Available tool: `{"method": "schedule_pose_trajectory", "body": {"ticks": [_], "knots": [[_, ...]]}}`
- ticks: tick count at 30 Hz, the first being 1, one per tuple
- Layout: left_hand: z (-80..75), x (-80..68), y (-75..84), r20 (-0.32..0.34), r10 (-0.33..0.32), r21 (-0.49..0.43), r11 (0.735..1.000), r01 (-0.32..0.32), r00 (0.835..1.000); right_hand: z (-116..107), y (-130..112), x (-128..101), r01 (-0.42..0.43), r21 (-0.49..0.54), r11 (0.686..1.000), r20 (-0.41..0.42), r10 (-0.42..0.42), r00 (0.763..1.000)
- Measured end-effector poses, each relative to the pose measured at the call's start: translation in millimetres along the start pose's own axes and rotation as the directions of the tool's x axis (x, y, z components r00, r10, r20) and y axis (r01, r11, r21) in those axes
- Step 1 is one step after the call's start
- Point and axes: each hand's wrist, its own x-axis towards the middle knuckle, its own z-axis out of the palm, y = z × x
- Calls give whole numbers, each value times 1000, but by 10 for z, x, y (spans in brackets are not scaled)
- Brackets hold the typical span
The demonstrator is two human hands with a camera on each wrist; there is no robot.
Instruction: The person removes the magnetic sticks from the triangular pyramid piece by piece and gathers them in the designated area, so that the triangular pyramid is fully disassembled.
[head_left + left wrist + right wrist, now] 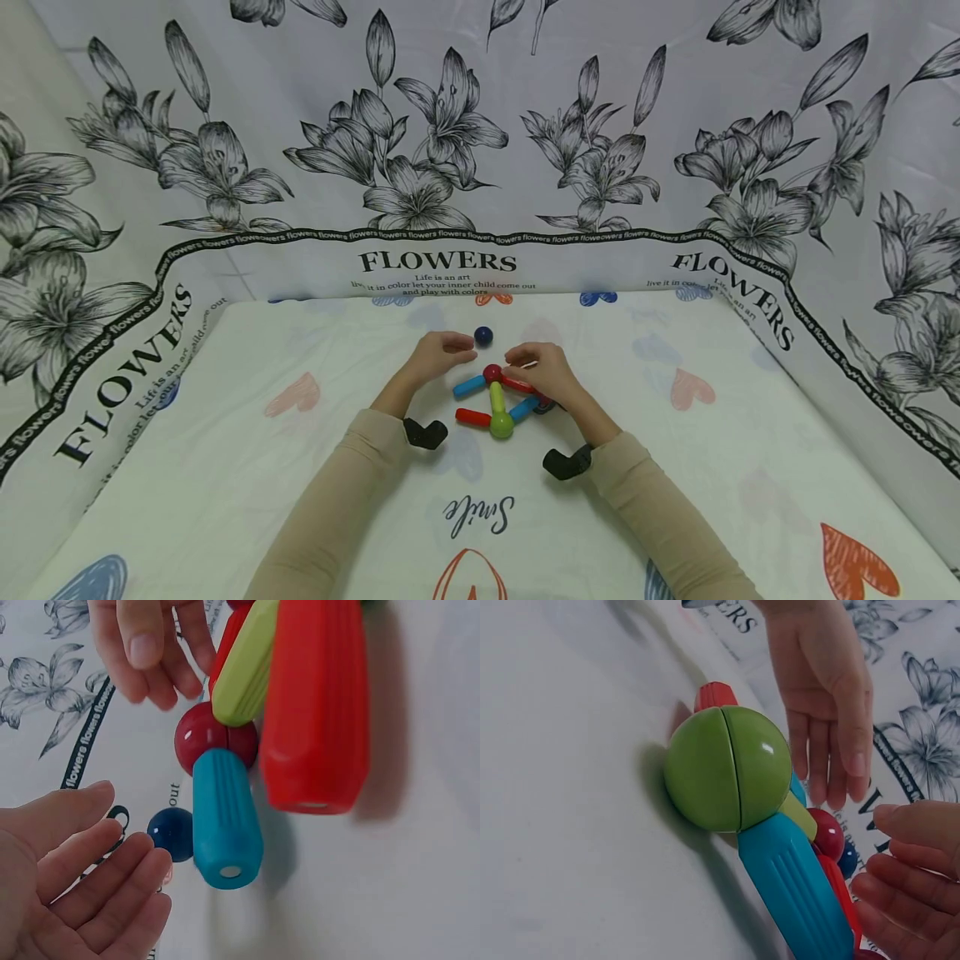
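I see my left hand [438,354], fingers relaxed and holding nothing, just beside the dark blue ball [483,336] on the counter [225,467]. My right hand [543,375] touches the red curved rod [517,385], though I cannot tell its grip. The red ball [492,372] lies between both hands.

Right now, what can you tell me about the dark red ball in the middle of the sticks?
The dark red ball is shiny and smooth, like plastic, with a thin seam round it. It sits on the table where sticks meet: the blue stick, the yellow-green stick and a curved red stick all join it. The left hand and right hand hover close; neither plainly touches it.
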Motion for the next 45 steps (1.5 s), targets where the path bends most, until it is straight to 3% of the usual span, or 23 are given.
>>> {"method": "schedule_pose_trajectory", "body": {"ticks": [7, 15, 24, 45], "knots": [[82, -126, -22, 27, -20, -15, 1000, 21, 999, -7, 30, 53, 23, -17, 1000, 52, -22, 998], [146, -220, -30, 35, -29, -22, 999, 29, 999, 10, 66, 142, -25, -35, 999, 133, 30, 991], [230, -243, -65, 36, -52, -24, 998, 53, 998, 35, 102, 242, -93, -18, 996, 192, 94, 977], [311, -256, -30, 45, -11, 36, 999, 9, 999, -9, 41, 243, -140, -54, 989, 286, 150, 947]]}}
